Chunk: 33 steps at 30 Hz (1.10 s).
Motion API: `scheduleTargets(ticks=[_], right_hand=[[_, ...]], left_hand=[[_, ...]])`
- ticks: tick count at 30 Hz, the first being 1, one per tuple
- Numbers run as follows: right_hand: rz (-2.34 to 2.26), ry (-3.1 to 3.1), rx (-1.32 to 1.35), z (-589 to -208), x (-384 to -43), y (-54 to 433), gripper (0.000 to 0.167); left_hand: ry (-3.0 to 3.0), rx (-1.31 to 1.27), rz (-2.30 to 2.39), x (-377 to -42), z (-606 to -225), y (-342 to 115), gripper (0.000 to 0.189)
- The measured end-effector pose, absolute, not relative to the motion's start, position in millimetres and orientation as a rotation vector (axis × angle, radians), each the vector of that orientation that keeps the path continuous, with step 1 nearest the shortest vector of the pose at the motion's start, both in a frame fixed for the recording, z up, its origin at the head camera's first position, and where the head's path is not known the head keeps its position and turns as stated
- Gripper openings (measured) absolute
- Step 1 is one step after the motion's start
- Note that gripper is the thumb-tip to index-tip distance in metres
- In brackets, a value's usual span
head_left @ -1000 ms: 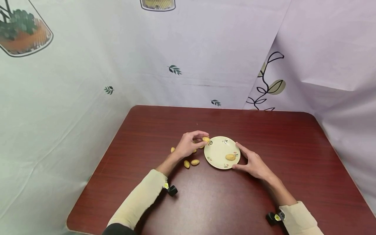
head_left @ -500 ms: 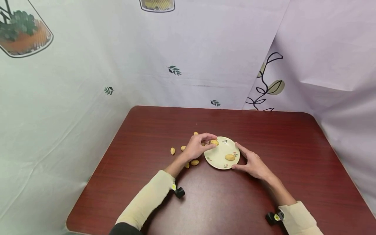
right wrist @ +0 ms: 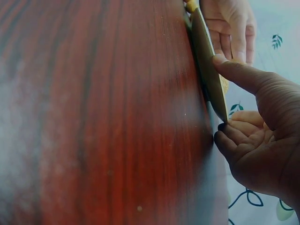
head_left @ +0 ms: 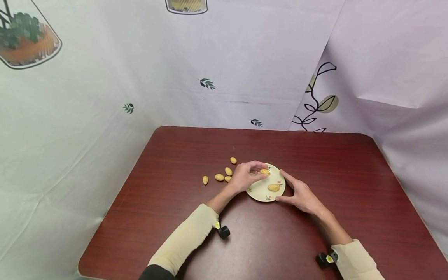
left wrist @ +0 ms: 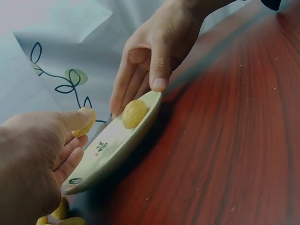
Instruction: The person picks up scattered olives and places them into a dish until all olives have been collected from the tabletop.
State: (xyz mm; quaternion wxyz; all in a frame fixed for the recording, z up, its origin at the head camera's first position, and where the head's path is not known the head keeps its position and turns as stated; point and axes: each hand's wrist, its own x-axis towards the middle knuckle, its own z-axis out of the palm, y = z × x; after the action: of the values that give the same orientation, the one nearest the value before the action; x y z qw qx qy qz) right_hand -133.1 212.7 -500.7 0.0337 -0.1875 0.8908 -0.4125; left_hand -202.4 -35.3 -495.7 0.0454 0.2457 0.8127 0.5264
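My left hand (head_left: 244, 177) is over the left part of a small pale plate (head_left: 259, 190) with little printed flowers along its edge. Between thumb and fingers it pinches a yellow oval nut (left wrist: 84, 125), held just above the plate. One more nut (head_left: 273, 187) lies on the plate, near its right side. My right hand (head_left: 303, 195) holds the plate's right rim, thumb at the near side and fingers farther round. In the right wrist view, the thumb (right wrist: 239, 71) and curled fingers meet the plate's edge.
Left of the plate, several loose nuts (head_left: 219, 177) are scattered on the dark red wooden table (head_left: 266, 241). One nut (head_left: 233, 160) sits farther back than the others. A printed white cloth (head_left: 224, 58) hangs behind the table.
My left hand has carried its nut rightward from the plate's left edge to over the plate, uncovering nuts on the table behind it. My right hand and the plate have stayed in place.
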Motion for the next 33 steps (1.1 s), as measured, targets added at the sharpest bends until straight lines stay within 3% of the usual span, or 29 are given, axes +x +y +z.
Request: scheduleTargets(ticks=[33], right_hand=[[-1.258,2.762,-0.589,-501,-133,209,0.099]], left_hand=[[2.572,0.846,1.438,-202,-508,-4,0.027]])
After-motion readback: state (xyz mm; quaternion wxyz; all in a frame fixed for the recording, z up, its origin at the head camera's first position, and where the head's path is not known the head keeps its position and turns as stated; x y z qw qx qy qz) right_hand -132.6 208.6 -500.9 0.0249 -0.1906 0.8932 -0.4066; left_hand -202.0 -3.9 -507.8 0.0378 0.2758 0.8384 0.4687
